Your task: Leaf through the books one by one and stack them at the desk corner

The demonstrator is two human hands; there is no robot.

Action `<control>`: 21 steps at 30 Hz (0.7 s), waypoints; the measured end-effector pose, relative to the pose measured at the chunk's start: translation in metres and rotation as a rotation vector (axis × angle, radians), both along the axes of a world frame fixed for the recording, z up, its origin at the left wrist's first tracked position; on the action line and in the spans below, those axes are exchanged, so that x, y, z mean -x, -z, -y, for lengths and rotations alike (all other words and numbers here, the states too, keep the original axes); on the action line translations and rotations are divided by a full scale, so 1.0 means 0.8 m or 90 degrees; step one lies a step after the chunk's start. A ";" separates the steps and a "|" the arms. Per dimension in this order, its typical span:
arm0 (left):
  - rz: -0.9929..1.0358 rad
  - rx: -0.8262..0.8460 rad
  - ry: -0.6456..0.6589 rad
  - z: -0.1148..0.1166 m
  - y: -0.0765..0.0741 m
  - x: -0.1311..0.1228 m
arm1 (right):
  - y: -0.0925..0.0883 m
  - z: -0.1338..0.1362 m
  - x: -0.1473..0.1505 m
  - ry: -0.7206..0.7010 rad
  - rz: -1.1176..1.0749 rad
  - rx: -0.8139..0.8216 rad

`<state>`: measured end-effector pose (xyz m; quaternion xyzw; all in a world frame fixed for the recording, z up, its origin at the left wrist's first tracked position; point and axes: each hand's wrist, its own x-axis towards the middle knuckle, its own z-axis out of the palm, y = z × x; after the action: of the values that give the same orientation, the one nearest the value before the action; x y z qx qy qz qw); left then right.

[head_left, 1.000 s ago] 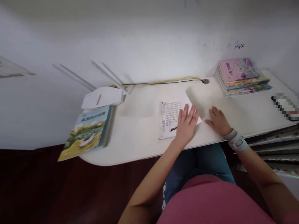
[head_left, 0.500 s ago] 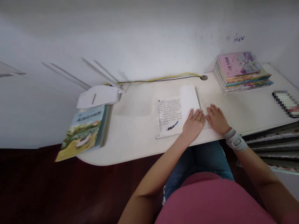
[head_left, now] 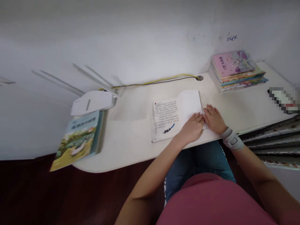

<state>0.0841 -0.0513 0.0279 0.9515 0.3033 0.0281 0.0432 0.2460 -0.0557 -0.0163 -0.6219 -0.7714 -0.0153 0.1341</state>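
A book (head_left: 165, 117) lies open on the white desk, its left page printed with text and a small dark and blue picture. Its right-hand leaf (head_left: 190, 101) is blank white and bows up slightly near the top. My left hand (head_left: 193, 127) rests across the lower part of that leaf, fingers laid along it toward the right edge. Against the same edge is my right hand (head_left: 213, 119), palm down and fingers stretched out, its fingertips touching or almost touching those of my left hand. A grey-white band circles my right wrist.
A stack of books (head_left: 236, 72) stands at the back right, near a blurred phone-like object (head_left: 282, 99). On the left, a white router (head_left: 92, 103) with antennas sits behind picture books (head_left: 77, 137) overhanging the desk (head_left: 126, 134). Yellow and black cables (head_left: 152, 82) run along the wall.
The blank leaf lies flatter and wider to the right. My left hand has slid toward its right edge, and my hands are closer together. The whole view has shifted slightly.
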 end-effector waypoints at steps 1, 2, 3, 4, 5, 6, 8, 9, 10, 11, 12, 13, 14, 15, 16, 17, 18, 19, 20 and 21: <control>0.003 0.015 0.009 -0.001 -0.005 0.002 | -0.001 0.001 0.001 0.001 0.002 -0.001; 0.008 0.030 0.023 -0.004 -0.010 0.003 | -0.001 0.001 0.001 0.001 0.004 -0.001; 0.014 0.044 0.036 -0.008 -0.016 0.004 | -0.002 0.002 0.001 0.000 0.008 0.002; 0.025 0.052 0.042 -0.015 -0.021 0.005 | -0.002 0.002 0.002 -0.002 0.012 0.005; 0.039 0.052 0.035 -0.023 -0.026 0.004 | -0.001 0.002 0.002 -0.001 0.016 0.009; 0.054 0.042 0.012 -0.034 -0.030 0.004 | -0.001 0.002 0.002 0.000 0.020 0.012; 0.075 0.010 -0.076 -0.062 -0.035 0.001 | -0.001 0.002 0.002 0.004 0.024 0.015; 0.075 0.000 -0.126 -0.078 -0.035 0.000 | -0.001 0.002 0.002 0.006 0.025 0.015; 0.064 0.001 -0.173 -0.093 -0.035 -0.002 | -0.001 0.002 0.002 0.008 0.025 0.014; 0.043 0.013 -0.214 -0.106 -0.034 -0.003 | -0.001 0.001 0.003 0.009 0.026 0.013; 0.017 0.030 -0.244 -0.118 -0.033 -0.005 | -0.002 0.001 0.004 0.011 0.027 0.011; -0.009 0.043 -0.264 -0.126 -0.032 -0.006 | -0.002 0.001 0.004 0.013 0.027 0.009; -0.031 0.046 -0.277 -0.131 -0.032 -0.007 | -0.002 0.002 0.005 0.016 0.027 0.006; -0.049 0.037 -0.289 -0.134 -0.032 -0.008 | -0.002 0.002 0.006 0.017 0.027 0.004; -0.063 0.020 -0.301 -0.133 -0.032 -0.009 | -0.002 0.002 0.006 0.017 0.026 0.002; -0.075 -0.001 -0.315 -0.131 -0.033 -0.010 | -0.002 0.002 0.007 0.017 0.026 0.000; -0.088 -0.019 -0.333 -0.128 -0.034 -0.011 | -0.002 0.002 0.007 0.017 0.025 -0.001; -0.101 -0.028 -0.351 -0.125 -0.034 -0.012 | -0.001 0.002 0.007 0.017 0.024 0.000; -0.113 -0.028 -0.365 -0.122 -0.034 -0.012 | -0.001 0.003 0.007 0.017 0.022 0.001; -0.121 -0.025 -0.374 -0.120 -0.034 -0.013 | -0.001 0.003 0.007 0.018 0.020 0.002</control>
<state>0.0944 0.0446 0.0551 0.8220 0.5677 -0.0443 -0.0135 0.2405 -0.0578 -0.0158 -0.6328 -0.7644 -0.0259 0.1209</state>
